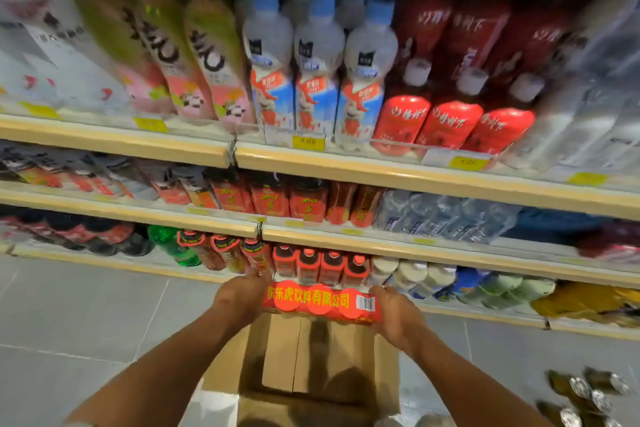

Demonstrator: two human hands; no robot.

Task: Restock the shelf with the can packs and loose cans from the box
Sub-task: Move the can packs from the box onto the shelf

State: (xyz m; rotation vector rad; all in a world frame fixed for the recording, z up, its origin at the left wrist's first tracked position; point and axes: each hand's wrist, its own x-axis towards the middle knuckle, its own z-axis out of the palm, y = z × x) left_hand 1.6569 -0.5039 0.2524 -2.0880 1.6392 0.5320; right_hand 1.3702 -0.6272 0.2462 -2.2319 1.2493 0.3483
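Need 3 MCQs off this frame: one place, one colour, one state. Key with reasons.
1. Where is the pack?
A) over the open box
B) on the top shelf
C) on the floor

2. What colour is its wrap?
A) blue
B) red
C) green

3. How is it held?
A) by one hand only
B) by nobody
C) by the left hand and right hand, one at each end

Key: 1 A, the box gapes right beneath it; 2 B, the wrap is red with yellow lettering; 3 C, a hand grips each end.
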